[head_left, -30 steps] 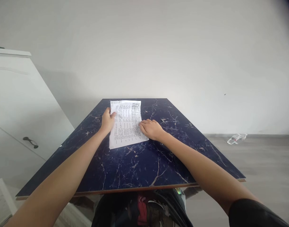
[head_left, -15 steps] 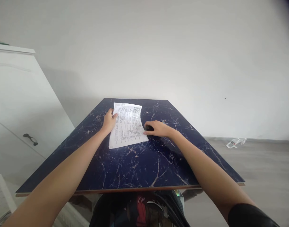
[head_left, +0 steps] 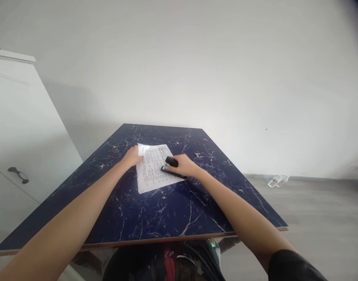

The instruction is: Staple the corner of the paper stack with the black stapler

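My left hand (head_left: 132, 156) pinches the upper left edge of some printed paper sheets (head_left: 151, 166), thumb on top. Closed around a black stapler (head_left: 172, 161) is my right hand (head_left: 184, 165). The stapler's jaws point left and are apart, and it is over the right part of the sheets; whether it touches them I cannot tell. Beneath everything lies a dark blue marble-patterned table (head_left: 167, 210).
A white cabinet (head_left: 18, 117) with a dark handle stands at the left. Behind the table rises a pale wall (head_left: 179, 70). On the floor to the right lies a clear plastic item (head_left: 277, 180).
My right hand has brought the stapler up and left, from beside the paper's right edge to over it. The sheets have come down flatter toward the table, still in my left hand.
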A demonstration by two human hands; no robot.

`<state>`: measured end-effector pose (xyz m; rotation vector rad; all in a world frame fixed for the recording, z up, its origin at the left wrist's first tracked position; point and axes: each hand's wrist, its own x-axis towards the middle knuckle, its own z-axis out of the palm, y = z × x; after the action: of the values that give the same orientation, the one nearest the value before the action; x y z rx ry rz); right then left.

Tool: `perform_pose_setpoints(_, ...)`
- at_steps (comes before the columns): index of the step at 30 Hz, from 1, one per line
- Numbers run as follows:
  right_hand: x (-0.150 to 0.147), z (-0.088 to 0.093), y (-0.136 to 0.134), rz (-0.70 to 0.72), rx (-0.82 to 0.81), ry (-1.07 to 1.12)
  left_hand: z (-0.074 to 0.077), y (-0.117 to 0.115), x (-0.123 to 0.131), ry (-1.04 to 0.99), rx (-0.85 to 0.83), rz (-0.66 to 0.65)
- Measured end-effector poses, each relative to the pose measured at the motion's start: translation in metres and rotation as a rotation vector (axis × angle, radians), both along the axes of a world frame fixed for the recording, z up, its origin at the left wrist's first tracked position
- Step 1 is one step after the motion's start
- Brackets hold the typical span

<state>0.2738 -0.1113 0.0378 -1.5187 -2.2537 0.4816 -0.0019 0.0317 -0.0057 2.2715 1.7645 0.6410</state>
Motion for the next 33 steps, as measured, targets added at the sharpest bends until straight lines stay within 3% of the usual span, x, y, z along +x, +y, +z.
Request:
perform_pose_setpoints(3, -0.019, 0.001, -0.010, 0.022, 0.018, -0.116, 0.000, 0.001, 0.000, 0.023, -0.002, 0.043)
perform_pose_setpoints(6, -0.021, 0.003, -0.026, -0.006, -0.004, -0.165, -0.002, 0.001, 0.000, 0.019, 0.005, 0.063)
perform_pose_setpoints(13, 0.012, -0.002, -0.080, -0.162, -0.066, -0.156, -0.008, 0.000, 0.004, 0.003, 0.029, 0.061)
perform_pose_setpoints(17, 0.042, 0.002, -0.090, -0.167, -0.128, -0.056, -0.009, -0.002, 0.005, 0.018, 0.043, 0.032)
perform_pose_setpoints(20, 0.070, 0.011, -0.070, -0.124, -0.114, 0.133, -0.009, -0.003, 0.005, 0.028, 0.049, 0.029)
perform_pose_setpoints(23, 0.097, 0.013, -0.029, -0.347, 0.036, 0.164, -0.009, -0.004, 0.004, 0.032, 0.046, 0.033)
perform_pose_setpoints(25, 0.110, 0.004, 0.001, -0.488, 0.087, -0.035, -0.009, -0.005, 0.003, 0.038, 0.038, 0.032)
perform_pose_setpoints(28, 0.118, -0.018, 0.032, -0.532, 0.129, -0.181, -0.008, -0.007, 0.003, 0.052, 0.029, 0.019)
perform_pose_setpoints(33, 0.120, -0.040, 0.041, -0.526, 0.199, -0.167, -0.007, -0.008, 0.003, 0.062, 0.038, 0.019)
